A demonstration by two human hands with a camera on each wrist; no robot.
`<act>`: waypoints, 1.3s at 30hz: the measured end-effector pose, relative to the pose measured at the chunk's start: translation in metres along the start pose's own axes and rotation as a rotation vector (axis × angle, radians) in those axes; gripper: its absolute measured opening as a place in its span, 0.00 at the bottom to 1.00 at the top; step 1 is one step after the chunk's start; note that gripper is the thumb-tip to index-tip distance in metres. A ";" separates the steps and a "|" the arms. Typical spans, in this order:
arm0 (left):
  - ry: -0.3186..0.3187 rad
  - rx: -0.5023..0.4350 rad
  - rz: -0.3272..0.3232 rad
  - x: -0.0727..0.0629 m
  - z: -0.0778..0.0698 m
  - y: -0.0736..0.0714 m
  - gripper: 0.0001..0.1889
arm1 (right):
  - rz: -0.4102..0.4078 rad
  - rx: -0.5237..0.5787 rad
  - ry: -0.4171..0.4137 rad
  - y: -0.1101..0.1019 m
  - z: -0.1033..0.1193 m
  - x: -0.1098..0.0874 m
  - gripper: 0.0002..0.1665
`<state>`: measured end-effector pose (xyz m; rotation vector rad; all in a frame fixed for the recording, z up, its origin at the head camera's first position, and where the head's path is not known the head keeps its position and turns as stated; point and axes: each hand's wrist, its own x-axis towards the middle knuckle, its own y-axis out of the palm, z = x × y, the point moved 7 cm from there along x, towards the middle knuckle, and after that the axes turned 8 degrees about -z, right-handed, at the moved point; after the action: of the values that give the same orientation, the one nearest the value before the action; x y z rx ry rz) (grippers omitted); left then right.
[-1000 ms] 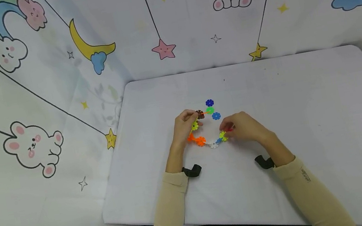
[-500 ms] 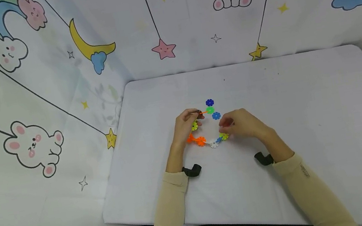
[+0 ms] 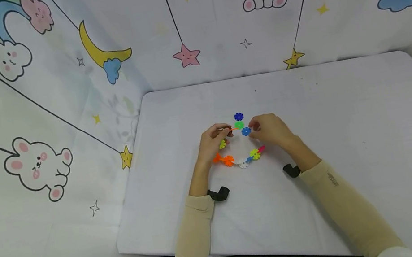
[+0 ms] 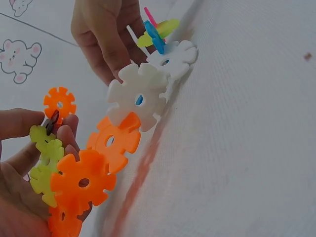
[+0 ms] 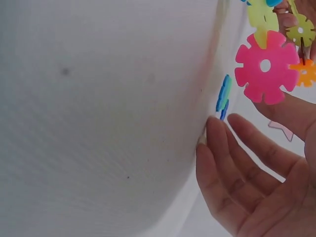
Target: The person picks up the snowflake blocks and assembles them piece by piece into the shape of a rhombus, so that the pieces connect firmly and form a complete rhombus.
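A curved chain of notched plastic snowflake discs includes orange discs (image 4: 84, 182), white discs (image 4: 129, 98), yellow ones and a pink disc (image 5: 265, 66) at its right end. My left hand (image 3: 211, 143) pinches a dark brown disc (image 4: 51, 122) of the chain between thumb and fingers. An orange disc (image 4: 59, 102) sticks out beyond that pinch. My right hand (image 3: 272, 130) is beside a loose blue disc (image 3: 246, 131), its fingers loosely bent around nothing visible; contact with the disc cannot be made out.
A green disc (image 3: 239, 125) and a dark blue disc (image 3: 238, 116) lie beyond the blue one. All rest on a white-covered table (image 3: 353, 131). A printed cloth wall (image 3: 221, 21) stands behind the table's far edge.
My right hand has left the pink end of the chain and moved away from my body to the loose blue disc. My left hand stays almost in place, still pinching the chain.
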<state>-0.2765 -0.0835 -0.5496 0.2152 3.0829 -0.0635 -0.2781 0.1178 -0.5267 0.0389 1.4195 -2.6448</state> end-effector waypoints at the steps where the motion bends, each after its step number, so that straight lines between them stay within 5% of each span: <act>1: 0.002 0.002 0.002 0.000 0.000 0.000 0.12 | -0.001 -0.008 -0.003 0.001 0.001 0.002 0.19; 24: 0.038 0.010 0.060 -0.003 -0.002 0.003 0.14 | -0.004 -0.077 -0.047 0.007 0.009 0.014 0.14; 39: 0.033 0.013 0.066 -0.002 0.000 0.005 0.14 | -0.061 0.097 0.008 -0.003 0.000 0.006 0.09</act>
<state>-0.2734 -0.0785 -0.5495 0.3218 3.1056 -0.0784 -0.2846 0.1190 -0.5252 0.0171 1.3149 -2.7640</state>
